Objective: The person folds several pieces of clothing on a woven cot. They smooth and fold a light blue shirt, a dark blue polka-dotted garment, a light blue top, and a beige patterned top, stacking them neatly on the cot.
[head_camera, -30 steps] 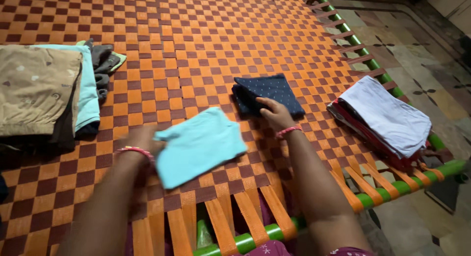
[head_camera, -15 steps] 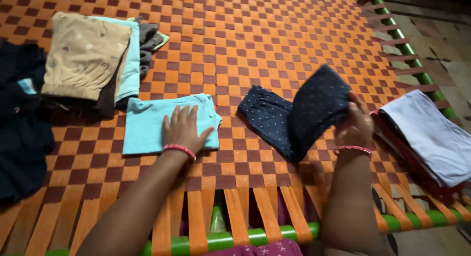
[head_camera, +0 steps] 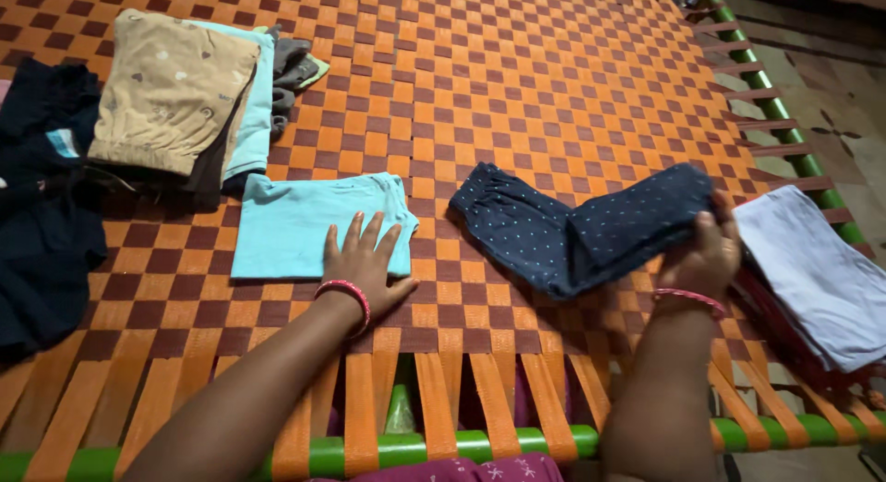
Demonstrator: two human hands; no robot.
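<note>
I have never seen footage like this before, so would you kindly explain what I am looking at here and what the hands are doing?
There is no machine: a camera worn on a person's head looks down at their own two bare hands. They work over a woven cot of orange and brown straps on a green frame. The left hand lies flat on a folded light blue garment. The right hand grips one end of a dark blue dotted garment, whose other end lies on the straps. At far left sits a stack of folded clothes, tan on top, beside a dark heap. At right lies a pale folded cloth on red fabric.
</note>
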